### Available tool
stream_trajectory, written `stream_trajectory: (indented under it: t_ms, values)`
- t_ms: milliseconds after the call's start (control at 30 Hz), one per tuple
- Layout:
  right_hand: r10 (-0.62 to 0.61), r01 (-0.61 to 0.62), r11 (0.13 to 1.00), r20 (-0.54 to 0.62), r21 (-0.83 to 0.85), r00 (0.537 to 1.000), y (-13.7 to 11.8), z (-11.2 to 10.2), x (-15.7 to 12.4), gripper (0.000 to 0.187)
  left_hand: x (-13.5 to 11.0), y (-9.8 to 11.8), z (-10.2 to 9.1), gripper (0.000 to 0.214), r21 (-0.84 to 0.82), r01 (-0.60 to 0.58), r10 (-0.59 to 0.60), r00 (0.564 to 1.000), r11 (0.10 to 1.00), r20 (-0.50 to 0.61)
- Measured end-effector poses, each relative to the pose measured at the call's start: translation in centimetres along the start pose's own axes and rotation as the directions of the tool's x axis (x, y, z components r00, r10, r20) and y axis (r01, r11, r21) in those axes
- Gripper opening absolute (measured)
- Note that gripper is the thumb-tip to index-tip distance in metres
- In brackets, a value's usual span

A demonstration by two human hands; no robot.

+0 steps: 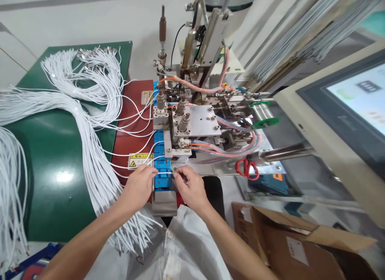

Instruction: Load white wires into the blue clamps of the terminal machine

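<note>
A short stretch of white cable (165, 173) runs between my two hands, across the blue fixture blocks (163, 183) at the machine's near end. My left hand (141, 185) pinches the cable left of the blocks. On the other side, the fingertips of my right hand (190, 187) are closed on the cable's end; the tip itself is mostly hidden. More white cables sit in the blue blocks farther up and lead left to a large bundle (86, 131) on the green table.
The machine (198, 119) with hoses stands just ahead. A wire spool (264, 114) and red-handled scissors (247, 169) are on its right. A screen (345, 99) leans in at right, above a cardboard box (288, 244). The green table (57, 199) lies at left.
</note>
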State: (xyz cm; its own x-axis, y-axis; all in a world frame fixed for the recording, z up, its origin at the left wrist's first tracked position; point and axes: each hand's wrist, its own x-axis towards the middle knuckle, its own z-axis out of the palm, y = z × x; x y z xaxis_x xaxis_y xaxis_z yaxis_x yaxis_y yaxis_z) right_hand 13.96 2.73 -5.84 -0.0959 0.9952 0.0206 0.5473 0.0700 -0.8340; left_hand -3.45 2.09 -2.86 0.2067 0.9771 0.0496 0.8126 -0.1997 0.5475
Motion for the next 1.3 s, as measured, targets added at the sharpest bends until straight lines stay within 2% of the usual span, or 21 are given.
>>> stream_trajectory:
  t_ms: [133,233,367,533,733,867,1000,1133,1233,1300]
  values:
    - [0.019,-0.019,1.000,0.008,0.005,1.000,0.0,0.0,0.1,0.013,0.1,0.1,0.0,0.022,0.050,0.005,-0.007,0.999,0.999,0.036]
    - [0.012,-0.012,1.000,0.059,0.007,0.998,0.1,-0.3,0.3,0.014,0.1,0.1,-0.1,0.022,0.062,-0.006,0.002,0.999,0.998,0.054]
    - [-0.034,0.032,0.999,0.128,0.021,0.991,0.5,-0.7,0.9,0.026,0.3,0.0,-0.3,0.023,0.064,-0.042,0.038,0.997,0.997,0.068]
    - [-0.095,0.097,0.995,0.077,-0.017,0.992,1.1,0.6,1.3,0.032,0.4,0.2,-0.6,0.023,0.082,-0.038,0.030,0.994,0.996,0.103]
    - [0.060,-0.052,0.988,-0.050,0.142,0.997,1.2,2.5,0.5,0.034,0.3,0.4,-0.6,0.026,0.119,-0.009,-0.009,0.989,0.993,0.150]
    - [0.075,-0.066,0.986,-0.054,0.154,0.996,1.4,2.8,0.5,0.034,-0.1,0.6,-0.5,0.023,0.254,-0.033,-0.002,0.991,0.967,0.135]
    - [0.101,-0.091,0.980,-0.048,0.178,0.994,1.5,2.2,0.5,0.035,-0.3,0.6,-0.6,0.021,0.377,-0.115,0.085,0.992,0.919,0.096]
    - [0.190,-0.134,0.939,-0.151,0.316,0.970,1.5,1.1,0.8,0.033,-0.5,0.2,-0.7,0.026,0.262,-0.182,0.171,0.983,0.948,0.064]
    - [0.206,-0.100,0.910,-0.231,0.402,0.951,1.8,-0.3,1.3,0.036,-1.2,0.1,-1.6,0.027,0.181,-0.235,0.235,0.972,0.955,0.025]
    - [0.208,-0.090,0.903,-0.245,0.419,0.947,1.8,-1.5,0.9,0.038,-1.9,0.1,-2.7,0.023,0.106,-0.305,0.292,0.949,0.946,0.122]
